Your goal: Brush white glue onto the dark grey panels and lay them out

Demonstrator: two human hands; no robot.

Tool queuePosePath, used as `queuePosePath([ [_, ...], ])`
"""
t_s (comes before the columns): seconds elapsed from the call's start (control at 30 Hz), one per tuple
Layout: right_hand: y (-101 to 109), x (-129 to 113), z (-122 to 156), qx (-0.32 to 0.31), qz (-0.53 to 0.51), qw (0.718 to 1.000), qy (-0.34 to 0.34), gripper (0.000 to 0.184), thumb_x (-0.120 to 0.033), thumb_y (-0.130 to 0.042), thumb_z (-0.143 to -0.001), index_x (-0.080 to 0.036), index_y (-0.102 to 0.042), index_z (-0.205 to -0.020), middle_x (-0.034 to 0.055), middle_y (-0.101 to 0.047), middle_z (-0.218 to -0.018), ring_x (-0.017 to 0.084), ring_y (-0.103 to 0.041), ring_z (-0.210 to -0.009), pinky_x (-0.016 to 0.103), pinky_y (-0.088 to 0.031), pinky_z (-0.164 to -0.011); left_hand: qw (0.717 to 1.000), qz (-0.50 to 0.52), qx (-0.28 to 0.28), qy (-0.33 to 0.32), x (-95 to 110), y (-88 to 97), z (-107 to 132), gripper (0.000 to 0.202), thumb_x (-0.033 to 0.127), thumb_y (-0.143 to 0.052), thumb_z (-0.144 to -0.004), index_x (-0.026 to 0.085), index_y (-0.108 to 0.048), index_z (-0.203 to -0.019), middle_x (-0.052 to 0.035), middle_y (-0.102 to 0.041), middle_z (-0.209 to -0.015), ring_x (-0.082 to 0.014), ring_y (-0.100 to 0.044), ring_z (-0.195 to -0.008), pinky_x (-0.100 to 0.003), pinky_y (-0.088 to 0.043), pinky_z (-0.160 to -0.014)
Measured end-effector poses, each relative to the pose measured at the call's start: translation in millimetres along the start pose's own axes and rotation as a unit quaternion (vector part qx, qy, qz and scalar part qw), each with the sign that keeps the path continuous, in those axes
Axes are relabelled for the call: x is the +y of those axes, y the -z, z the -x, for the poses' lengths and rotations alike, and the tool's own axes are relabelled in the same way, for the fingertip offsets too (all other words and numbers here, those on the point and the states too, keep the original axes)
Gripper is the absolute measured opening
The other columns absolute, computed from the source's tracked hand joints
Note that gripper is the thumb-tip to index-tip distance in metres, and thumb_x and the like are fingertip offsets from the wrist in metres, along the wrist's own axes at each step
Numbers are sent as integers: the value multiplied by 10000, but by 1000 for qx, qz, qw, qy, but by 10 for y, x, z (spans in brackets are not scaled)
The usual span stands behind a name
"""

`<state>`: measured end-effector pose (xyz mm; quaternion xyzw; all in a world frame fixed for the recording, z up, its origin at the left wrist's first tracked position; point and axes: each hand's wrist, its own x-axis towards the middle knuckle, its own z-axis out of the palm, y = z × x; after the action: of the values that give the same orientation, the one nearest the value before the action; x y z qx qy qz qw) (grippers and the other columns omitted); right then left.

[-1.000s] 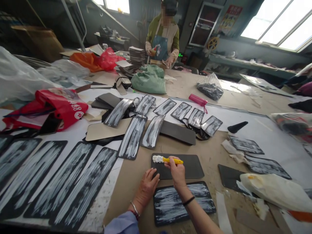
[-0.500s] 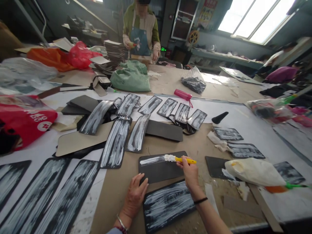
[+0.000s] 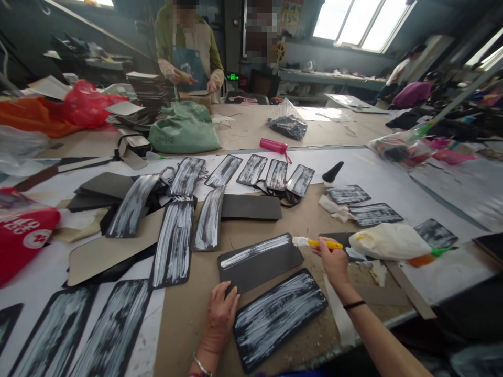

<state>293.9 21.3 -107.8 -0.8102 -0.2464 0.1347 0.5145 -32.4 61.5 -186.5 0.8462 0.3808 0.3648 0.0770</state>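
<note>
My right hand (image 3: 332, 257) grips the yellow handle of a brush (image 3: 314, 243), its bristles thick with white paste. The brush tip is at the upper right edge of a dark grey rectangular panel (image 3: 261, 264), which bears one long white streak along its top. At that panel's lower left corner rests my left hand (image 3: 220, 310), fingers extended and pressing on the edge. Just below lies another dark panel (image 3: 281, 319), streaked white nearly all over. A white piping bag (image 3: 389, 242) with a green tip lies right of my right hand, partly over a dark panel.
Several white-streaked panels (image 3: 172, 243) lie to the left and behind. A bare grey panel (image 3: 251, 208) sits behind the work. Farther back are a pink bottle (image 3: 274, 145), a green bag (image 3: 184, 128) and a black cone (image 3: 333, 172). A co-worker (image 3: 192, 57) stands across the table.
The brush has moved right along the dark grey panel, lengthening the white streak to its right end. My left hand stays at the panel's corner. The whole view has shifted right.
</note>
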Motion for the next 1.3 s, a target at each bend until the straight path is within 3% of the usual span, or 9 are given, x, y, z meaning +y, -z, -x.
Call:
queuePosePath([
  [0.13,158,-100,262,-8,-6,999,36,481,-613,-524,-769,-152,-587,-890,96,-657,-795,227,-664,-663,346,-556,-635,999,-15,-31,-17,80,-44,-30,206,175,-559,-811,179,-609,-1011,-88,-588,-1005,-204,-544,-990,-350,-516,-853],
  [0.27,154,-70,456,0,112,974,198,438,-570,-427,-862,-170,-603,-831,97,-623,-819,218,-620,-745,373,-522,-733,999,-14,-28,-24,69,-38,-14,205,165,-535,-817,171,-609,-1008,-94,-611,-1028,-208,-558,-1012,-362,-510,-861],
  [0.4,6,-32,701,-41,156,931,327,294,-392,-404,-938,-183,-609,-913,86,-599,-843,206,-601,-790,361,-515,-747,998,0,-50,-46,2,33,-7,276,75,-466,-810,170,-595,-1036,-87,-645,-1051,-193,-582,-1016,-341,-507,-848],
  [0.57,-285,-260,1254,-92,111,919,366,192,-239,-418,-939,-197,-604,-963,77,-584,-840,189,-607,-772,310,-532,-695,994,64,-85,2,-60,94,-88,418,27,-356,-786,188,-565,-1111,-61,-683,-994,-173,-628,-928,-341,-520,-820],
  [0.77,-510,-532,1746,-170,-33,941,291,150,-201,-467,-907,-196,-615,-928,63,-599,-825,183,-596,-788,313,-528,-725,942,208,-163,207,-86,209,-353,387,132,-320,-812,171,-505,-1149,-85,-661,-1023,-149,-656,-863,-326,-530,-809],
  [0.9,-665,-421,1788,-211,-101,964,126,196,-331,-501,-892,-173,-615,-873,72,-599,-824,186,-622,-725,313,-562,-653,903,256,-181,295,-106,268,-457,332,167,-318,-806,154,-492,-1089,-83,-660,-933,-150,-666,-808,-330,-533,-783],
  [1.0,-721,-293,1685,-193,-153,969,-8,299,-451,-547,-841,-157,-600,-861,74,-604,-831,190,-647,-645,329,-584,-608,905,246,-184,294,-117,258,-427,304,146,-325,-788,175,-507,-1030,-79,-673,-922,-155,-663,-842,-340,-521,-817],
  [1.07,-672,-218,1545,-169,-162,971,-47,359,-509,-586,-792,-155,-598,-848,73,-612,-828,208,-658,-643,351,-590,-617,914,233,-184,276,-125,235,-384,304,124,-337,-771,192,-517,-1007,-70,-682,-925,-153,-659,-859,-339,-516,-833],
  [1.3,-131,22,758,-60,-83,993,-52,442,-580,-607,-723,-155,-593,-840,68,-654,-744,231,-666,-647,370,-578,-654,952,161,-146,216,-164,124,-259,351,95,-346,-733,194,-544,-1006,-60,-688,-903,-157,-659,-846,-323,-527,-821],
])
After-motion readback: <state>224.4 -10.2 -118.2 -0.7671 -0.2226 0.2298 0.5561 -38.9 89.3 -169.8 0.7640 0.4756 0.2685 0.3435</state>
